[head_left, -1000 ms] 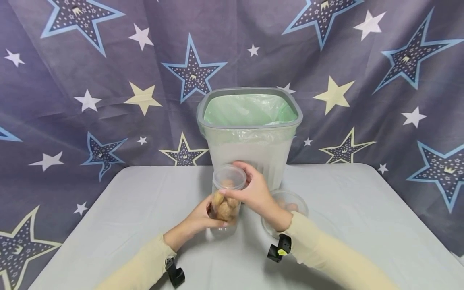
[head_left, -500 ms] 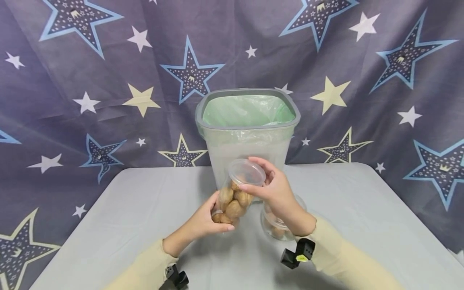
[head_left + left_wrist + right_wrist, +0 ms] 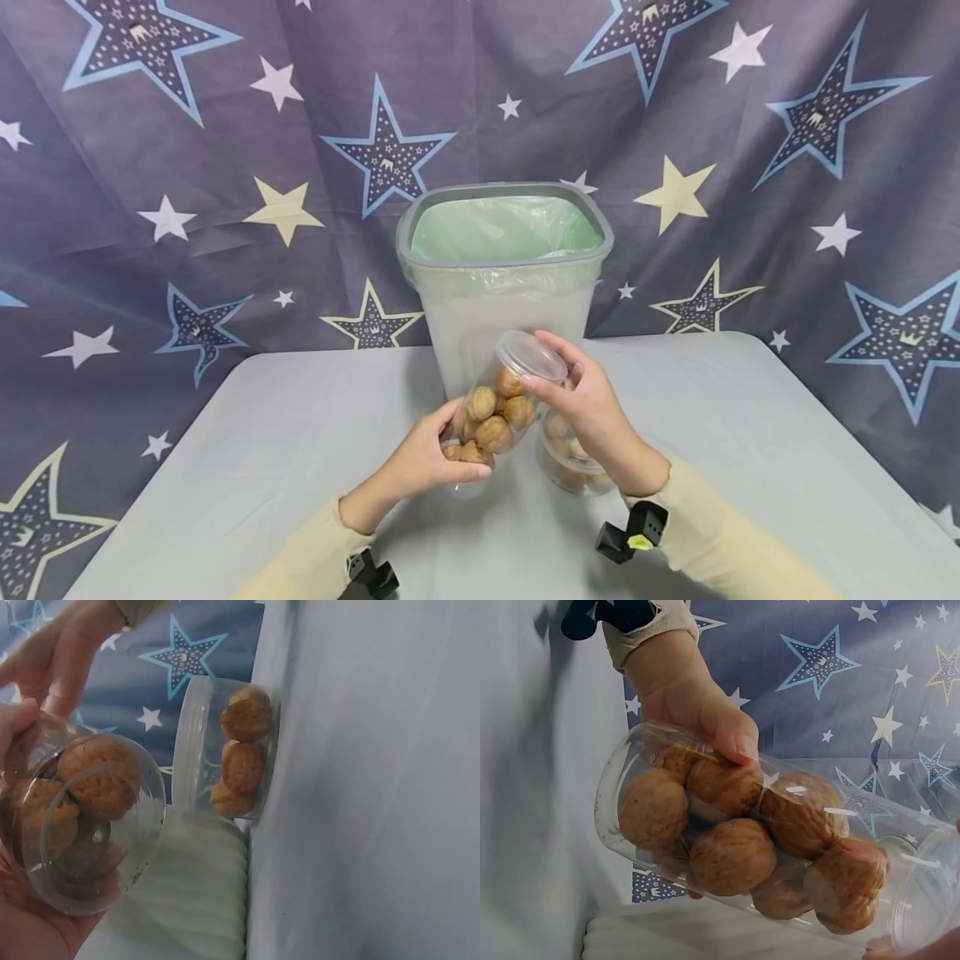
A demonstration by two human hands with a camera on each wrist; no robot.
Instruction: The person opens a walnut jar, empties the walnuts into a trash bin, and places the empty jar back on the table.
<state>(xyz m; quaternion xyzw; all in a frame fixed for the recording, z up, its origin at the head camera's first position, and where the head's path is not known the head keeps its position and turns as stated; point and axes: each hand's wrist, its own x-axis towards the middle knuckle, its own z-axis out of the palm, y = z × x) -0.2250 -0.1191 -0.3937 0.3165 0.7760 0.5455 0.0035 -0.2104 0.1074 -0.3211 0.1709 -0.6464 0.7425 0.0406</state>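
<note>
Between both hands a tall clear plastic jar [image 3: 609, 814] is held tilted, its top leaning right. Several walnuts [image 3: 493, 434] show through its wall. My left hand [image 3: 418, 454] grips the jar low down, thumb across the front. Up at the translucent lid [image 3: 534, 357], my right hand [image 3: 596, 408] holds the rim between thumb and fingers. The lid sits on the jar's mouth. From below, the left wrist view shows the jar's round base. Behind my right forearm, a shorter lidded container [image 3: 191, 742] stands on the table, also with walnuts in it, partly hidden in the head view.
A pale bin [image 3: 502, 308] with a grey rim stands just behind the hands at the table's back, lined with a green bag [image 3: 498, 227]. The grey table [image 3: 315, 425] extends to both sides. A star-patterned curtain [image 3: 480, 50] hangs behind it.
The jar has gone from nearly upright to tilted, its top swinging right. My right hand has moved right with the lid end; my left hand keeps hold of the lower part.
</note>
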